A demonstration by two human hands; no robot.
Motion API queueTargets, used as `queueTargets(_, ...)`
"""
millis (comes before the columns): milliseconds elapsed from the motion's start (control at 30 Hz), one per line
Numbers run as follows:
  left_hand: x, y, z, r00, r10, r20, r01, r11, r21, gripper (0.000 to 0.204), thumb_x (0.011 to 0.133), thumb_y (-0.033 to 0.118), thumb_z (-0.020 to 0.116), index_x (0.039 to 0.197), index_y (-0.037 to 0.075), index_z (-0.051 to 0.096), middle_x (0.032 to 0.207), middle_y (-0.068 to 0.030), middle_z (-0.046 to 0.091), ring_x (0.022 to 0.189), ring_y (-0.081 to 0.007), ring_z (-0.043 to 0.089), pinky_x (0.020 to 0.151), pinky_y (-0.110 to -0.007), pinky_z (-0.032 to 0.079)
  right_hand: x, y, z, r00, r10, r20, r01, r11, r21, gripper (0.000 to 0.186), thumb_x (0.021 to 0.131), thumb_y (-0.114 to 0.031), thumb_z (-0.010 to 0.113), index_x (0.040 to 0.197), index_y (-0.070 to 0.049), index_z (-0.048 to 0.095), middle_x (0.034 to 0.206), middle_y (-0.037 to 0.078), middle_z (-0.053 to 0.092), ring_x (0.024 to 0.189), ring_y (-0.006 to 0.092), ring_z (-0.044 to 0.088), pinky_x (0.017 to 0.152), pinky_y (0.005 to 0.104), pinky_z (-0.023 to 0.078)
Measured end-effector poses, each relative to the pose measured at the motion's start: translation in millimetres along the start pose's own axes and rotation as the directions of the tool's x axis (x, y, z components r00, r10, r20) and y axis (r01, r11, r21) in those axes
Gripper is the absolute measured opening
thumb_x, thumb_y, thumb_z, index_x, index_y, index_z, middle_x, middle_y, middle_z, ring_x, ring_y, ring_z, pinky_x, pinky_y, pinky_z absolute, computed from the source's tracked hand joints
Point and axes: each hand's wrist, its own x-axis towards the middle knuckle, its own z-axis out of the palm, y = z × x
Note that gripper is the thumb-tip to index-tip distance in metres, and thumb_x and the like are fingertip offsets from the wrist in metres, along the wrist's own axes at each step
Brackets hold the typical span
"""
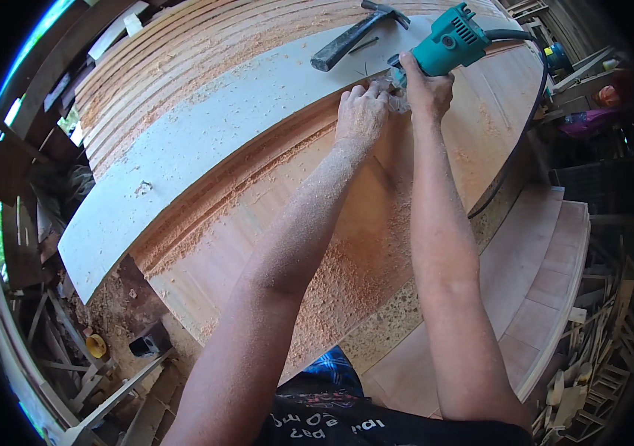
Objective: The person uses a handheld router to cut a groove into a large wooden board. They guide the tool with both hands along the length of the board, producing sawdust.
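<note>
**Inspector:** Workshop bench (205, 290) carries a wooden panel (376, 215); a pale guide board (205, 141) lies across it. Progress?

**Assistant:** Grooves and heavy sawdust (332, 290) run from the near edge up to the teal trimmer router (447, 41), near the far edge. Little seems left.

**Inspector:** Hands?

**Assistant:** Right hand (427, 88) grips the router; left hand (361, 111) presses closed beside it. A hammer (354, 33) lies just beyond, and the cord (525, 111) trails off the right edge.

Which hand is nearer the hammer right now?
Left. The left hand rests on the board just below the hammer; the right hand grips the teal power tool, farther to the hammer's right.
</note>
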Motion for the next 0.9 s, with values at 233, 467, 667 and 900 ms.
queueTargets(233,2,7,1,1.000,-0.024,-0.011,0.024,0.998,0.060,0.026,0.076,0.016,0.065,0.101,0.011,0.069,0.113,-0.0038,0.065,0.095,-0.0237,0.059,0.079,-0.038,0.048,-1,6,2,0.999,-0.036,-0.021,0.037,0.999,0.013,0.089,0.064,-0.057,0.078,0.114,0.011,0.050,0.105,0.024,0.065,0.102,0.0370,0.064,0.094,0.0439,0.048)
queueTargets(467,5,6,-5,0.998,-0.052,0.029,0.050,0.995,0.085,0.024,0.077,0.016,0.063,0.100,0.011,0.069,0.116,-0.0040,0.066,0.102,-0.0239,0.058,0.080,-0.040,0.045,-1,1,2,0.999,-0.030,-0.012,0.031,0.999,0.028,0.088,0.064,-0.057,0.079,0.112,0.011,0.051,0.105,0.024,0.065,0.102,0.0371,0.064,0.094,0.0439,0.048)
queueTargets(667,6,9,-7,0.997,-0.067,0.049,0.063,0.994,0.084,0.023,0.077,0.017,0.064,0.098,0.013,0.070,0.119,-0.0025,0.066,0.103,-0.0226,0.058,0.079,-0.040,0.044,1,3,1,0.999,-0.026,-0.022,0.026,1.000,-0.001,0.087,0.064,-0.056,0.078,0.113,0.011,0.051,0.104,0.024,0.065,0.101,0.0373,0.064,0.093,0.0442,0.048)
queueTargets(900,7,6,0,0.998,-0.059,0.006,0.058,0.988,0.140,0.021,0.076,0.021,0.065,0.096,0.015,0.070,0.117,0.0023,0.067,0.099,-0.0197,0.058,0.073,-0.040,0.044,4,6,5,0.999,-0.040,-0.032,0.041,0.999,0.031,0.087,0.065,-0.056,0.078,0.112,0.011,0.051,0.103,0.024,0.066,0.101,0.0381,0.064,0.093,0.0453,0.048)
